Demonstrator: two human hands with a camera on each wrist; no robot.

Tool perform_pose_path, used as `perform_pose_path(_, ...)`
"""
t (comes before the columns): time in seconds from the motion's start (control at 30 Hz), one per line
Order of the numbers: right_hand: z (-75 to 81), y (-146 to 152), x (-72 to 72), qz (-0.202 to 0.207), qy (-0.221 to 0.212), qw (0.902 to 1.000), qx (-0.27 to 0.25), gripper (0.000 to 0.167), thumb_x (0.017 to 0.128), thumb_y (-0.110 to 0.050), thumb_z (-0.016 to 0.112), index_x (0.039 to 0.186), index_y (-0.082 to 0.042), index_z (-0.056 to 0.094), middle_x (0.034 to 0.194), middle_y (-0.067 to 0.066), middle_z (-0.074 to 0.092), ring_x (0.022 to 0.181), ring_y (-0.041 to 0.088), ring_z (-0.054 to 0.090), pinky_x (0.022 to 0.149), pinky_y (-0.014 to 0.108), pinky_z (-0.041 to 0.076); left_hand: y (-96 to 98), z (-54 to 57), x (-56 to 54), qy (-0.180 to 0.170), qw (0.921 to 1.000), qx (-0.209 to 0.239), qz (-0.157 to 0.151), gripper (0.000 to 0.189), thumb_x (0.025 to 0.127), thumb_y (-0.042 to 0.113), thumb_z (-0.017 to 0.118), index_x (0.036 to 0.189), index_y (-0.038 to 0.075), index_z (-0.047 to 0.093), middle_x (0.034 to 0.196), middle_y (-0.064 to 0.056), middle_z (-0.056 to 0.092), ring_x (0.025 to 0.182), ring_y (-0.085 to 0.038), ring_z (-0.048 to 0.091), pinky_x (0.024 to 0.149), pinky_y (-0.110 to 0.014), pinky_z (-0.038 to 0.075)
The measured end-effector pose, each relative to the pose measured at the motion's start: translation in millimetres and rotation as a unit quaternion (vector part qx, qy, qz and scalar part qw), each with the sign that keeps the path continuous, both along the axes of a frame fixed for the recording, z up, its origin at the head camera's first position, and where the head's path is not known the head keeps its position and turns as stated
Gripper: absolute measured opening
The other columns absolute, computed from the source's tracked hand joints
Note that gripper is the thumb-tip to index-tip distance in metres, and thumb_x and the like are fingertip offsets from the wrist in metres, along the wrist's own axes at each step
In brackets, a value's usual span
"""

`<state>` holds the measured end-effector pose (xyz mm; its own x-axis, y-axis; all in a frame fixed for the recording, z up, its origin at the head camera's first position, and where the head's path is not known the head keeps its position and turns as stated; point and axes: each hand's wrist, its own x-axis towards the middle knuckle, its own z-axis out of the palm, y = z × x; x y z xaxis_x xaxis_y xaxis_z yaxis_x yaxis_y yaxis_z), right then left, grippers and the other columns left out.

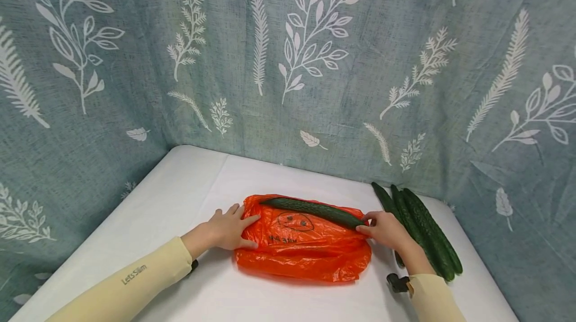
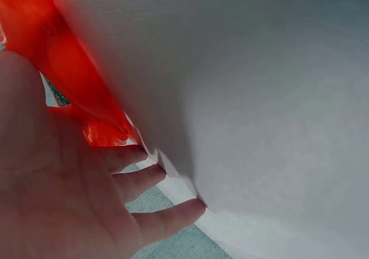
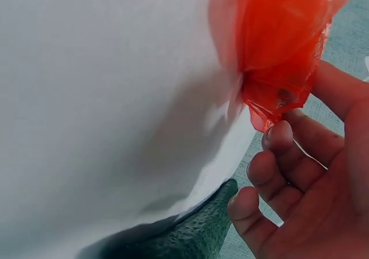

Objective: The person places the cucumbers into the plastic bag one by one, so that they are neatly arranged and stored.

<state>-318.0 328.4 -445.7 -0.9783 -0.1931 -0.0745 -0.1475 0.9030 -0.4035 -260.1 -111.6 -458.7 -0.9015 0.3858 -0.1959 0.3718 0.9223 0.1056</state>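
Note:
A red plastic bag [image 1: 306, 263] with a printed smiley face lies flattened on the table, wrinkled along its near side. One long dark green cucumber [image 1: 310, 207] rests on it, slanting along the far edge. At the bag's left end, my left hand [image 1: 229, 229] rests with fingers spread; in the left wrist view its fingertips touch the table. My right hand [image 1: 386, 229] is at the cucumber's right end. The right wrist view has its thumb and curled fingers pinching the gathered red plastic [image 3: 282, 45].
Several more cucumbers [image 1: 427, 222] lie side by side on the right of the white table [image 1: 189, 177], just beyond my right wrist. A blue-green curtain [image 1: 270, 122] with white leaf prints hangs behind and along both sides.

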Motion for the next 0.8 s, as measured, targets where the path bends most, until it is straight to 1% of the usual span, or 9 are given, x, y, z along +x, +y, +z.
perform_pose_path(0.17, 0.3, 6.0, 5.5, -0.003, 0.02, 0.9988, -0.045, 0.039, 0.09, -0.034, 0.076, 0.118, -0.007, 0.072, 0.075, 0.005, 0.064, 0.061, 0.018, 0.055, 0.055, 0.032, 0.044, -0.4, 1.5, 0.9, -0.004, 1.0, 0.005, -0.003, 0.083, 0.087, 0.071, 0.059, 0.156, 0.027, 0.04, 0.16, -0.019, 0.034, 0.149, -0.04, 0.03, 0.109, -0.067, 0.033)
perform_pose_path(0.33, 3.8, 11.1, 15.3, -0.02, 0.032, 0.9962, -0.078, 0.038, 0.092, -0.035, 0.074, 0.119, -0.008, 0.072, 0.077, 0.007, 0.064, 0.065, 0.019, 0.05, 0.054, 0.03, 0.04, -1.0, 2.8, 1.1, -0.006, 0.9999, 0.01, -0.001, 0.083, 0.088, 0.07, 0.059, 0.156, 0.027, 0.039, 0.16, -0.019, 0.032, 0.149, -0.041, 0.028, 0.11, -0.068, 0.032)
perform_pose_path(0.43, 6.9, 14.2, 21.3, -0.037, 0.035, 0.9941, -0.096, 0.04, 0.094, -0.035, 0.071, 0.122, -0.007, 0.07, 0.075, 0.008, 0.058, 0.067, 0.02, 0.048, 0.053, 0.029, 0.038, -1.6, 2.8, 0.8, -0.006, 0.9999, 0.01, 0.001, 0.083, 0.088, 0.069, 0.06, 0.156, 0.026, 0.038, 0.16, -0.02, 0.032, 0.149, -0.041, 0.028, 0.11, -0.068, 0.031)
perform_pose_path(0.57, 12.0, 19.4, 29.1, -0.081, 0.043, 0.9881, -0.123, 0.046, 0.095, -0.04, 0.07, 0.126, -0.006, 0.068, 0.073, 0.003, 0.05, 0.07, 0.02, 0.046, 0.055, 0.03, 0.036, -1.6, 2.7, 0.8, -0.005, 0.9999, 0.009, -0.002, 0.083, 0.089, 0.069, 0.06, 0.156, 0.025, 0.038, 0.16, -0.02, 0.032, 0.149, -0.042, 0.028, 0.11, -0.069, 0.031)
perform_pose_path(0.7, 15.5, 24.8, 34.9, -0.136, 0.044, 0.978, -0.152, 0.055, 0.093, -0.048, 0.069, 0.129, -0.006, 0.067, 0.073, 0.001, 0.045, 0.072, 0.019, 0.044, 0.057, 0.031, 0.035, -0.8, 1.7, 0.9, -0.008, 0.9999, 0.013, -0.002, 0.083, 0.088, 0.068, 0.06, 0.156, 0.026, 0.038, 0.16, -0.02, 0.032, 0.149, -0.042, 0.028, 0.11, -0.069, 0.031)
perform_pose_path(0.8, 15.8, 29.1, 38.5, -0.17, 0.047, 0.9702, -0.166, 0.056, 0.094, -0.048, 0.068, 0.131, -0.006, 0.065, 0.073, 0.0, 0.044, 0.073, 0.018, 0.043, 0.057, 0.031, 0.034, -0.4, 1.0, 0.9, -0.01, 0.9998, 0.02, -0.002, 0.083, 0.088, 0.068, 0.061, 0.156, 0.025, 0.039, 0.159, -0.02, 0.033, 0.149, -0.042, 0.028, 0.11, -0.069, 0.031)
